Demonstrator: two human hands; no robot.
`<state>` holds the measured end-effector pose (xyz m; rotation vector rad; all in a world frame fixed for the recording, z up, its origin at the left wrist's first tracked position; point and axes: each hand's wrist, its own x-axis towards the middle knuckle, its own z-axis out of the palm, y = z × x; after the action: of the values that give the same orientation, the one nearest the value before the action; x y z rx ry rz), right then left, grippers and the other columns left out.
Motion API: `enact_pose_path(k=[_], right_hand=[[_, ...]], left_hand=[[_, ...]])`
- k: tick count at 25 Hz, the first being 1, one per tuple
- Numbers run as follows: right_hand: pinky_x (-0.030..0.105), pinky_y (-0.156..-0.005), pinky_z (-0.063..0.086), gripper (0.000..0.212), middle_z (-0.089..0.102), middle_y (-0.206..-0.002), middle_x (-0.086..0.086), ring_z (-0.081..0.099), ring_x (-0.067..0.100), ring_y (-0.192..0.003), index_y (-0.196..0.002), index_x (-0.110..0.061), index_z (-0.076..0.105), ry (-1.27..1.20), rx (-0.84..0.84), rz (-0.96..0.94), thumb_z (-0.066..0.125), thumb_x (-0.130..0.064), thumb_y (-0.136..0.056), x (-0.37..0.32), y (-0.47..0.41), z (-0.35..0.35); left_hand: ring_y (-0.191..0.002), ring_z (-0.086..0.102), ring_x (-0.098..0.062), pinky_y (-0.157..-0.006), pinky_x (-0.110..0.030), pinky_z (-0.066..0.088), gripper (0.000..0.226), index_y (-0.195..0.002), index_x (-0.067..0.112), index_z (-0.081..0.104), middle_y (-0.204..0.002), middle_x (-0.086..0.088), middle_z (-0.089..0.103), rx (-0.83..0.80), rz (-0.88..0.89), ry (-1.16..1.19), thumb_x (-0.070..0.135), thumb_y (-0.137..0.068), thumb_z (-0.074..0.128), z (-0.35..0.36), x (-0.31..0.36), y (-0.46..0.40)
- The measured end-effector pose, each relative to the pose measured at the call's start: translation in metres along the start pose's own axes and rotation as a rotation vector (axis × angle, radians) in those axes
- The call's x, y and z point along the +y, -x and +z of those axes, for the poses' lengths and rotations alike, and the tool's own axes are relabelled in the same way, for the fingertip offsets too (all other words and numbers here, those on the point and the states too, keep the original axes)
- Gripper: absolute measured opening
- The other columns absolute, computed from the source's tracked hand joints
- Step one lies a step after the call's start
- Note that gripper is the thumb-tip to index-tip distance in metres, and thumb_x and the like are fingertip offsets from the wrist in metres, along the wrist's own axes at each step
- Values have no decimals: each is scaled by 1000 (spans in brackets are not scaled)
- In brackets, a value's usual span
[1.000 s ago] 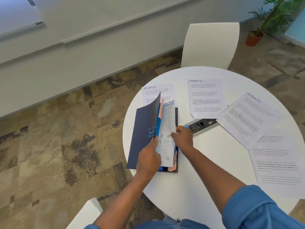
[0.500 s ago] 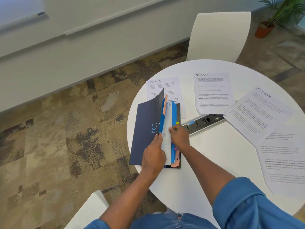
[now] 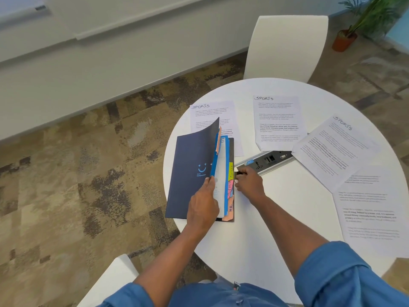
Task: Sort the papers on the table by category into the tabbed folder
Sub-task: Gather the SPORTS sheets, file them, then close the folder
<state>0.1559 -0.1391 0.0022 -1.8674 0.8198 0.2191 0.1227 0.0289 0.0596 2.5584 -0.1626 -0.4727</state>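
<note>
Tabletop: right hand (image 3: 249, 185) now off folder (image 3: 192, 171) (tabs exposed)

Blue button-up shirt (image 3: 223, 294), sleeves (image 3: 345, 271) rolled above the forearms.

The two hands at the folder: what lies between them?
In the head view, the folder's white sheet and coloured tabs lie between the left hand and the right hand.
</note>
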Motion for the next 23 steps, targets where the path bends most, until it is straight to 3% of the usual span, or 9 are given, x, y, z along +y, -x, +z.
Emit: enact_pose_path(k=[3,6,9,12,15,18,21,23], right_hand=[[38,-74,60,19,68,-104,-1,70,18,-90,-111,-24,54,-17,-123,-45,56,-19,-93,-3,11,-8],[27,-69,56,49,62,-120,-5,67,19,-104,-135,-31,46,-25,-350,-78,60,-14,-91,-1,24,-22],[26,-73,55,68,56,-128,-8,67,18,-106,-148,-40,35,-21,-416,-52,63,-18,-91,11,36,-42],[29,-76,56,63,61,-128,-5,72,18,-96,-147,-40,38,-24,-397,-33,64,-21,-92,27,44,-69],[33,-78,57,53,65,-123,0,73,23,-94,-140,-35,47,-62,-362,2,64,-19,-92,44,50,-91],[33,-74,57,45,68,-118,2,74,23,-88,-134,-31,53,-97,-322,10,62,-16,-93,60,53,-109],[32,-72,57,38,70,-113,2,75,21,-84,-129,-28,56,-111,-294,-6,62,-16,-94,73,53,-132],[33,-69,58,33,71,-107,3,74,22,-82,-125,-25,59,-140,-240,-11,62,-15,-93,77,54,-148]], left_hand=[[-103,67,-18,-65,-27,61,75,-155,27,20,-162,4,25,-40,-20,-37,14,-93,60,10,3,-4],[-111,62,-25,-73,-35,61,86,-155,24,16,-164,-3,17,-96,-19,-128,12,-87,68,22,8,-9],[-114,55,-36,-81,-42,55,86,-152,21,19,-162,-13,16,-148,-13,-270,14,-84,71,40,8,-14],[-117,51,-43,-86,-42,51,72,-151,22,24,-163,-17,10,-201,-20,-369,11,-89,58,54,11,-20],[-129,41,-51,-94,-46,47,52,-143,19,40,-163,-15,11,-248,-67,-368,10,-92,48,64,17,-22],[-133,39,-41,-96,-44,47,48,-140,16,45,-161,-12,21,-185,-54,-392,11,-92,46,68,22,-21],[-108,50,-28,-80,-35,46,45,-135,15,51,-132,-7,51,25,22,-423,10,-90,47,74,27,-14],[-94,52,-26,-72,-34,45,39,-122,13,60,-110,-6,57,97,58,-422,6,-86,50,79,31,-10]])
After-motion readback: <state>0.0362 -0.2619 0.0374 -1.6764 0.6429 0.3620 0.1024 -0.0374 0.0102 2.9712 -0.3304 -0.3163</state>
